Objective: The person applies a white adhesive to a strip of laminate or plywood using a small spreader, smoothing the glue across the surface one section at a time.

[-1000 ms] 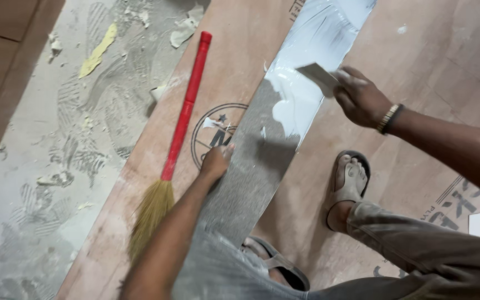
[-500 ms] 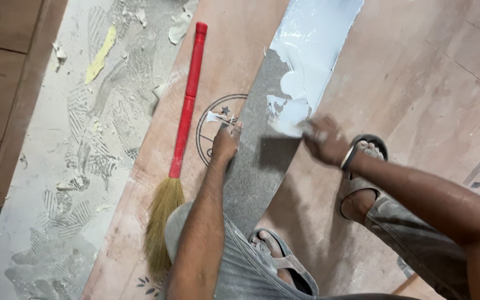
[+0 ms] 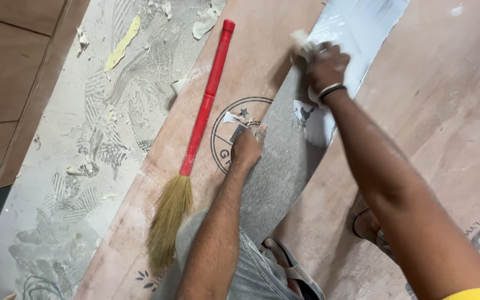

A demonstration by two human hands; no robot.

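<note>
Head view shows the right hand (image 3: pixel 324 65) farther up the grey strip (image 3: pixel 276 166) than half a second ago, now at the white paste (image 3: pixel 356 30), fingers closed around a small pale scraper (image 3: pixel 301 40) that is mostly hidden and blurred. Left hand (image 3: pixel 246 149) has stayed pressed on the strip's edge, fingers curled, holding nothing visible. Red-handled broom (image 3: pixel 204 119) lies alongside on the plywood sheet (image 3: pixel 445 111). Sandalled feet are partly cut off.

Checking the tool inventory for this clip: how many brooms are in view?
1. A single broom with a red handle and straw bristles lies on the plywood sheet, just beside the left hand. Others could lie outside the frame.
</note>
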